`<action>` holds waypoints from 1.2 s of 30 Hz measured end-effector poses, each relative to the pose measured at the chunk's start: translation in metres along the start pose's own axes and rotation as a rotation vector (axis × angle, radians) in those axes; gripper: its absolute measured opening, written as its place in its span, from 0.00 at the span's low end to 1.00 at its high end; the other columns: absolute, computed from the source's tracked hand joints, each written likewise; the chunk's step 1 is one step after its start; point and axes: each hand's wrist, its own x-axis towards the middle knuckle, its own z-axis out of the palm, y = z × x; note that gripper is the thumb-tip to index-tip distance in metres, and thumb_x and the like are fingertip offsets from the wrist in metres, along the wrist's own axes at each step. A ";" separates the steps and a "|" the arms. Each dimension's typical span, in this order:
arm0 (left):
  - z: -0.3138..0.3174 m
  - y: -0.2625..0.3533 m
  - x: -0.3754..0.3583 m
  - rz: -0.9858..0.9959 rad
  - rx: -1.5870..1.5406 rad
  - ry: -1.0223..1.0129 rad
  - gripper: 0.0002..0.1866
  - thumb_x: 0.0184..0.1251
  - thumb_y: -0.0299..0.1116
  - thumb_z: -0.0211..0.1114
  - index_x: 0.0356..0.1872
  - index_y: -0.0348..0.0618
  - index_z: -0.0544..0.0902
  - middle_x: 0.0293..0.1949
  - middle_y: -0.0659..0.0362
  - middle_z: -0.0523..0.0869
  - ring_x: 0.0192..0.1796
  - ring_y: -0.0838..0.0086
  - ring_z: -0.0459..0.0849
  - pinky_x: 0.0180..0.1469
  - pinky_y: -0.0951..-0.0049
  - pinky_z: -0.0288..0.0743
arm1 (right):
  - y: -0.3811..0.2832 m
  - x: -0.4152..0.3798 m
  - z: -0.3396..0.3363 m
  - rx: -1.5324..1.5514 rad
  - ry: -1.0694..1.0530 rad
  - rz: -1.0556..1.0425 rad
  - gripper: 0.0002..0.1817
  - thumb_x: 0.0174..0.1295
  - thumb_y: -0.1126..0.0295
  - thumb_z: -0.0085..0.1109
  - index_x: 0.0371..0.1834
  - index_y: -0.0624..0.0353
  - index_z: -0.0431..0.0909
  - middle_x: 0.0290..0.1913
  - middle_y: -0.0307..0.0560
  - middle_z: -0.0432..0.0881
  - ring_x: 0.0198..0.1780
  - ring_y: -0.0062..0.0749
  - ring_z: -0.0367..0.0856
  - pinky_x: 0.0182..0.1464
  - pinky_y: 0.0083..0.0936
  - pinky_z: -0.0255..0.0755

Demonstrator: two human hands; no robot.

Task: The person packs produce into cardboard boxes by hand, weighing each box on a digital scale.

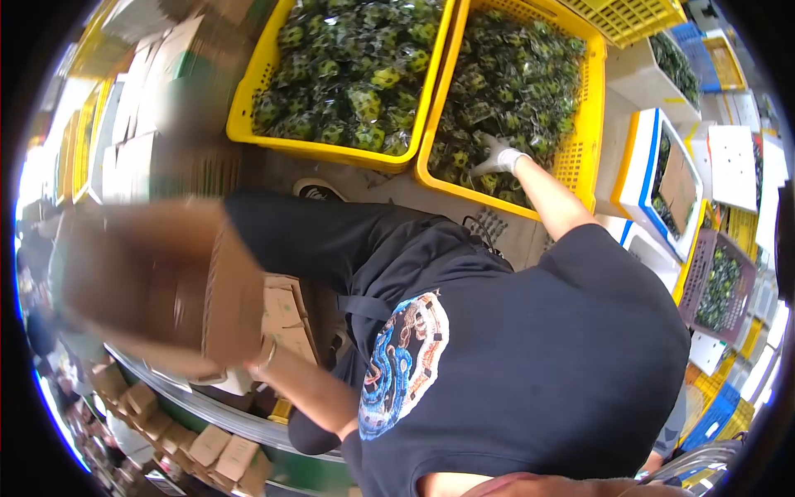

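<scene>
An open, empty-looking cardboard box (pixel 178 290), blurred by motion, is at the left. My left hand (pixel 258 363), mostly hidden, grips its lower right edge. My right hand (pixel 500 157), in a white glove, rests on small clear packets of dark green produce (pixel 513 91) inside the right yellow crate (pixel 590 124). Its fingers are apart, and nothing is seen held in them. Beside that crate stands another yellow crate (pixel 240 112), filled with similar packets of green and yellowish produce (pixel 364 74).
Stacked cartons (pixel 178 58) stand at the upper left. White foam boxes (pixel 629 166) and a brown crate (pixel 749 282) of produce are at the right. Small cardboard boxes (pixel 211 446) lie beyond a metal rail (pixel 211 407) at the lower left. A shoe (pixel 319 190) is on the floor below the left crate.
</scene>
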 end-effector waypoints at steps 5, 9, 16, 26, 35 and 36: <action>0.047 -0.148 0.030 -0.397 -0.311 0.123 0.33 0.62 0.47 0.58 0.65 0.38 0.65 0.61 0.50 0.71 0.59 0.58 0.72 0.62 0.57 0.65 | -0.075 -0.020 0.004 -0.299 -0.118 0.151 0.61 0.37 0.48 0.74 0.75 0.46 0.44 0.73 0.58 0.49 0.70 0.52 0.59 0.62 0.40 0.67; 0.044 -0.226 0.011 -0.585 -0.265 -0.063 0.35 0.63 0.55 0.57 0.65 0.42 0.66 0.62 0.54 0.71 0.61 0.62 0.71 0.63 0.59 0.65 | -0.068 -0.019 0.007 -0.192 -0.137 0.151 0.58 0.42 0.55 0.73 0.75 0.44 0.43 0.74 0.56 0.45 0.69 0.55 0.59 0.61 0.43 0.70; 0.031 -0.228 0.006 -0.789 -0.404 -0.133 0.35 0.61 0.50 0.60 0.66 0.41 0.64 0.62 0.51 0.71 0.61 0.57 0.71 0.66 0.54 0.63 | -0.031 -0.039 -0.014 0.345 -0.083 0.041 0.50 0.45 0.76 0.62 0.75 0.55 0.48 0.44 0.58 0.81 0.25 0.33 0.75 0.25 0.31 0.71; 0.042 -0.233 -0.009 -0.858 -0.356 -0.288 0.37 0.60 0.51 0.60 0.66 0.39 0.63 0.61 0.49 0.73 0.61 0.55 0.72 0.64 0.53 0.65 | -0.167 -0.170 -0.125 1.174 0.738 -1.009 0.40 0.52 0.67 0.68 0.68 0.55 0.58 0.58 0.54 0.71 0.61 0.41 0.70 0.58 0.40 0.72; 0.034 -0.227 -0.012 -0.819 -0.677 -0.170 0.40 0.57 0.60 0.58 0.68 0.48 0.64 0.66 0.54 0.68 0.66 0.56 0.67 0.68 0.51 0.59 | -0.032 -0.082 -0.113 0.344 0.678 0.107 0.49 0.44 0.48 0.72 0.70 0.52 0.58 0.71 0.58 0.55 0.70 0.50 0.60 0.68 0.40 0.60; 0.038 -0.221 -0.014 -0.797 -0.581 -0.127 0.41 0.56 0.61 0.58 0.68 0.49 0.65 0.66 0.54 0.68 0.65 0.56 0.67 0.68 0.51 0.59 | -0.003 -0.068 -0.101 0.338 0.619 0.310 0.53 0.42 0.49 0.73 0.72 0.47 0.55 0.74 0.56 0.48 0.70 0.51 0.59 0.68 0.42 0.60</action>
